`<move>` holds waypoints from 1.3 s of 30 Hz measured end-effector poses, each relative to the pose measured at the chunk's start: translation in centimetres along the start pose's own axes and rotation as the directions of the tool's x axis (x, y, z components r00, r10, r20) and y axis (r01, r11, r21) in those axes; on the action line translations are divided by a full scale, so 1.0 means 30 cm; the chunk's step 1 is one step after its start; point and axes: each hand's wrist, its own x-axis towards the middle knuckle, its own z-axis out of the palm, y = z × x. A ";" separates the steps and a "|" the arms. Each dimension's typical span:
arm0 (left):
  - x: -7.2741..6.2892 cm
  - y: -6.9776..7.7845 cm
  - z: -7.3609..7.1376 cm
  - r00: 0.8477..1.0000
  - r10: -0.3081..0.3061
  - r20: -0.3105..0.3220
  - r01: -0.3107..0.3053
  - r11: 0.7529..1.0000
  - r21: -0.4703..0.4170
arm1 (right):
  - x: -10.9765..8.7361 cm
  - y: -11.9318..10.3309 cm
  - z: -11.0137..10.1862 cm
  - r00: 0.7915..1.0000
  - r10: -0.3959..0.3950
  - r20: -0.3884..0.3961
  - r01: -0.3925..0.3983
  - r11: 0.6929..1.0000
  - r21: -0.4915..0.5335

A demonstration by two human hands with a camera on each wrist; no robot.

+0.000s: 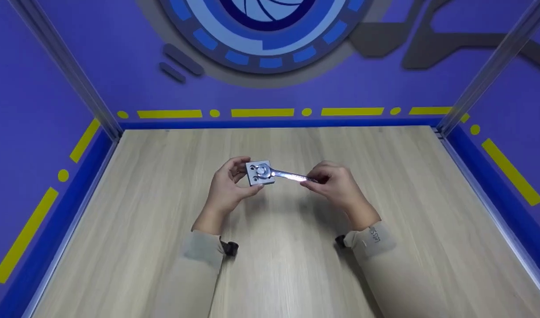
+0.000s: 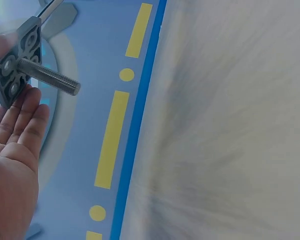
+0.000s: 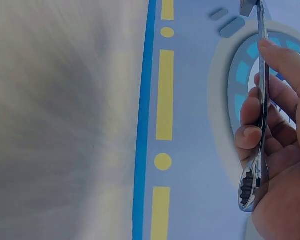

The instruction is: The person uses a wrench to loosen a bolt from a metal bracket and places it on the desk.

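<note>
My left hand [image 1: 223, 189] holds a small grey square plate [image 1: 266, 181] with round holes by its edges, thumb on one side and fingers on the other. A bolt runs through the plate; its threaded shank [image 2: 51, 77] sticks out of the back in the left wrist view. Over the bolt's head, on the front of the plate, sits one ring end of a shiny ring spanner [image 1: 290, 176]. My right hand [image 1: 339, 186] grips the spanner's handle towards its other end. The free toothed ring [image 3: 262, 192] shows below the fingers in the right wrist view.
Both hands are above a light wood tabletop [image 1: 270, 265]. A purple back wall [image 1: 270, 97] with yellow marks stands behind it, with side walls left and right. Long beige sleeves [image 1: 188, 269] cover the forearms, with a small black device [image 1: 230, 248] at each wrist.
</note>
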 end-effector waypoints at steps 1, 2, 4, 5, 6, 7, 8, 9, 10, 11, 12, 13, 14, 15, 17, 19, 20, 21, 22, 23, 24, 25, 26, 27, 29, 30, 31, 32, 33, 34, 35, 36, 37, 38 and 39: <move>-0.001 0.001 0.002 1.000 -0.004 -0.004 0.004 1.000 -0.016 | -0.001 0.001 -0.001 1.000 0.006 0.006 -0.006 1.000 0.001; 0.000 0.002 0.005 1.000 -0.005 -0.007 0.005 1.000 -0.024 | -0.002 0.001 -0.002 1.000 0.011 0.010 -0.011 1.000 0.000; 0.001 0.005 0.006 1.000 -0.004 -0.002 0.004 0.999 -0.037 | -0.003 0.002 -0.007 1.000 0.019 0.020 -0.019 1.000 0.006; 0.000 0.007 0.006 1.000 -0.002 0.005 0.002 0.999 -0.043 | -0.002 0.003 -0.010 0.999 0.021 0.024 -0.021 1.000 0.011; -0.001 0.010 0.005 1.000 0.002 0.019 -0.001 0.999 -0.052 | -0.002 0.003 -0.013 0.999 0.022 0.028 -0.023 1.000 0.016; -0.002 0.013 0.003 0.999 0.009 0.039 -0.006 0.998 -0.064 | -0.002 0.004 -0.018 0.999 0.022 0.034 -0.023 0.999 0.023; -0.004 0.015 -0.001 0.998 0.018 0.060 -0.014 0.997 -0.074 | -0.002 0.005 -0.022 0.999 0.018 0.038 -0.019 0.999 0.033; -0.006 0.018 -0.005 0.996 0.030 0.087 -0.022 0.996 -0.088 | -0.002 0.006 -0.027 0.999 0.010 0.043 -0.012 0.999 0.043; -0.009 0.022 -0.007 0.992 0.042 0.120 -0.030 0.994 -0.106 | -0.005 0.009 -0.035 0.999 0.004 0.045 -0.006 0.999 0.052; -0.012 0.027 -0.008 0.986 0.056 0.157 -0.035 0.991 -0.131 | -0.008 0.011 -0.043 0.999 -0.005 0.046 0.002 0.998 0.064; -0.016 0.031 -0.010 0.978 0.068 0.198 -0.036 0.986 -0.161 | -0.010 0.014 -0.050 0.999 -0.015 0.048 0.011 0.997 0.080; -0.019 0.036 -0.011 0.967 0.074 0.243 -0.026 0.980 -0.197 | -0.012 0.017 -0.058 0.998 -0.026 0.049 0.021 0.994 0.103; -0.022 0.041 -0.011 0.954 0.081 0.288 -0.012 0.972 -0.234 | -0.013 0.019 -0.066 0.998 -0.038 0.050 0.031 0.991 0.132; -0.025 0.046 -0.011 0.938 0.084 0.335 0.010 0.963 -0.270 | -0.014 0.021 -0.073 0.997 -0.051 0.055 0.042 0.986 0.159; -0.031 0.056 -0.006 0.902 0.089 0.421 0.060 0.942 -0.329 | -0.015 0.024 -0.084 0.994 -0.080 0.076 0.062 0.975 0.213; -0.036 0.064 0.001 0.865 0.091 0.493 0.107 0.927 -0.359 | -0.016 0.027 -0.093 0.988 -0.111 0.106 0.081 0.962 0.260; -0.038 0.068 0.005 0.848 0.093 0.522 0.120 0.925 -0.360 | -0.017 0.027 -0.096 0.984 -0.127 0.122 0.090 0.958 0.274; -0.040 0.072 0.010 0.832 0.093 0.547 0.131 0.925 -0.357 | -0.017 0.029 -0.098 0.980 -0.141 0.137 0.098 0.953 0.286; -0.041 0.074 0.014 0.818 0.094 0.568 0.138 0.926 -0.351 | -0.019 0.031 -0.100 0.977 -0.155 0.149 0.105 0.950 0.295; -0.042 0.076 0.016 0.806 0.093 0.585 0.141 0.929 -0.342 | -0.020 0.034 -0.102 0.973 -0.167 0.161 0.112 0.946 0.304; -0.043 0.078 0.018 0.796 0.093 0.598 0.142 0.932 -0.334 | -0.021 0.038 -0.105 0.970 -0.177 0.168 0.118 0.943 0.312; -0.043 0.080 0.016 0.792 0.092 0.603 0.138 0.936 -0.324 | -0.019 0.040 -0.110 0.967 -0.186 0.174 0.124 0.941 0.316; -0.043 0.081 0.012 0.793 0.094 0.603 0.129 0.940 -0.316 | -0.016 0.044 -0.115 0.966 -0.192 0.175 0.129 0.940 0.316; -0.043 0.082 0.007 0.799 0.094 0.594 0.117 0.945 -0.307 | -0.015 0.049 -0.123 0.967 -0.191 0.169 0.131 0.940 0.315; -0.043 0.084 -0.006 0.827 0.082 0.556 0.100 0.952 -0.289 | -0.015 0.063 -0.145 0.976 -0.167 0.138 0.121 0.949 0.290; -0.043 0.085 -0.012 0.848 0.074 0.525 0.093 0.954 -0.284 | -0.017 0.071 -0.158 0.984 -0.142 0.108 0.108 0.956 0.272; -0.042 0.084 -0.017 0.873 0.062 0.484 0.086 0.956 -0.279 | -0.019 0.078 -0.172 0.991 -0.112 0.074 0.090 0.963 0.252; -0.041 0.084 -0.021 0.900 0.052 0.432 0.077 0.958 -0.275 | -0.021 0.085 -0.186 0.996 -0.079 0.034 0.069 0.970 0.232; -0.039 0.084 -0.022 0.927 0.042 0.374 0.067 0.960 -0.274 | -0.024 0.089 -0.198 0.999 -0.045 -0.008 0.046 0.975 0.215; -0.036 0.083 -0.020 0.951 0.032 0.309 0.056 0.960 -0.274 | -0.027 0.089 -0.209 0.999 -0.011 -0.047 0.021 0.979 0.200; -0.033 0.083 -0.017 0.971 0.026 0.237 0.040 0.962 -0.269 | -0.029 0.087 -0.216 0.996 0.018 -0.088 -0.001 0.982 0.191; -0.029 0.082 -0.011 0.986 0.027 0.162 0.015 0.967 -0.256 | -0.030 0.080 -0.220 0.991 0.044 -0.124 -0.020 0.982 0.188; -0.026 0.080 -0.003 0.996 0.030 0.084 -0.010 0.973 -0.230 | -0.029 0.069 -0.219 0.985 0.068 -0.159 -0.037 0.981 0.189; -0.023 0.080 0.006 0.999 0.035 0.009 -0.032 0.980 -0.197 | -0.029 0.054 -0.214 0.978 0.088 -0.190 -0.052 0.981 0.189; -0.021 0.079 0.016 0.998 0.039 -0.058 -0.048 0.985 -0.165 | -0.027 0.036 -0.204 0.971 0.103 -0.215 -0.062 0.980 0.189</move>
